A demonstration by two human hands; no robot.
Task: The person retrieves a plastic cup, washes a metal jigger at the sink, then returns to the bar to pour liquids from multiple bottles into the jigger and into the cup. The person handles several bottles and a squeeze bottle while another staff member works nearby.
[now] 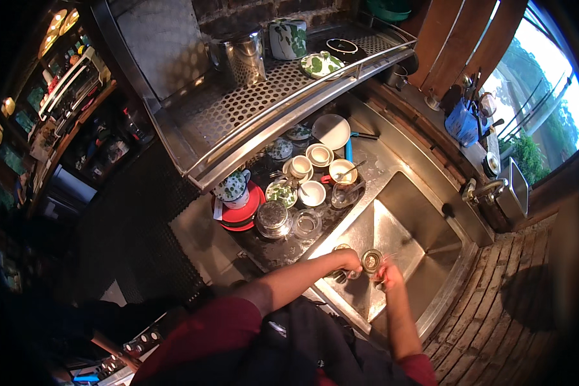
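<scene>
Over the near part of the steel sink basin point(400, 241), my left hand point(348, 261) curls its fingers around what looks like a clear glass point(352, 274), mostly covered by the hand. Between my two hands is a drinking glass point(371, 260) with its round rim towards me. My right hand point(390, 276) is at that glass's right side, with blurred fingers. A thin pinkish strand or scrubber shows by those fingers, too blurred to name. More glassware lies partly hidden beneath my left hand.
Left of the basin, the drainboard holds a glass bowl point(307, 224), a metal pot point(273, 218), white cups point(312, 193), red plates point(255, 201) and a speckled enamel mug point(233, 189). A perforated steel shelf point(251, 103) overhangs it. The faucet point(485, 188) stands at the sink's far right.
</scene>
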